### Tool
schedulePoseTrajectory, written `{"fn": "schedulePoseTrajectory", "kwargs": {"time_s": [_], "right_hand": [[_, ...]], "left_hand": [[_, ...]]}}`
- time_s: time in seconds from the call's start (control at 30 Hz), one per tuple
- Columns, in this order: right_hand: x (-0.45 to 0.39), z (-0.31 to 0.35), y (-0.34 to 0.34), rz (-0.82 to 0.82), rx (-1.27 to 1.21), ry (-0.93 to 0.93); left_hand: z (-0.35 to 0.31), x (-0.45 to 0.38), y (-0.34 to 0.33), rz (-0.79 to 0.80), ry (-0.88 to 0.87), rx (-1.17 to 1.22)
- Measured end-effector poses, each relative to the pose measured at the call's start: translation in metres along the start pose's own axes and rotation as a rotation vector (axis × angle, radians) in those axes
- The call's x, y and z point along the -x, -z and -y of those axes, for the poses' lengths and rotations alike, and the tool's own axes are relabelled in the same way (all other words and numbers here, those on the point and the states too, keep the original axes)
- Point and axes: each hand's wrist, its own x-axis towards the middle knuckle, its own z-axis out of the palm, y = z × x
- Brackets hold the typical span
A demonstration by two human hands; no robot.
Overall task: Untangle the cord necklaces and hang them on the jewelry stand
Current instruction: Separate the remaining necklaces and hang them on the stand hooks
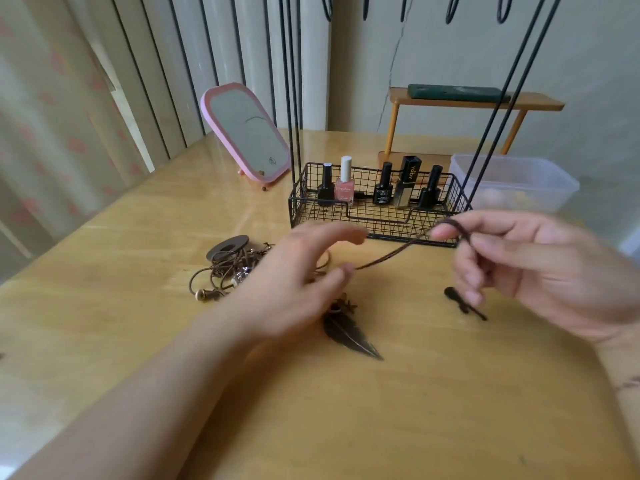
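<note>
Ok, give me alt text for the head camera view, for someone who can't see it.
A person's right hand pinches a dark brown cord stretched to the left hand above a wooden table. A dark feather pendant lies below, a tangled necklace pile left, a black wire stand behind.
</note>
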Motion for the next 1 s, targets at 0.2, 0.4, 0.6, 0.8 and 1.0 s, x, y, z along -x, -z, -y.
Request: {"fn": "schedulePoseTrajectory", "kwargs": {"time_s": [0.2,0.4,0.6,0.8,1.0], "right_hand": [[-0.01,-0.006,-0.026,0.226,-0.252,-0.01],[-0.006,-0.008,-0.024,0.217,-0.227,-0.087],[-0.007,-0.009,-0.031,0.219,-0.056,-0.124],[-0.007,-0.009,-0.034,0.187,0.025,-0.143],[-0.008,-0.009,-0.041,0.17,0.037,-0.165]], "left_hand": [[-0.014,-0.002,-0.024,0.009,0.019,0.529],[-0.006,-0.007,-0.01,-0.27,0.167,0.448],[0.001,-0.009,-0.009,-0.383,0.321,0.226],[-0.004,-0.006,-0.007,-0.321,0.298,-0.058],[-0.03,0.004,-0.01,-0.225,-0.345,0.062]]}}
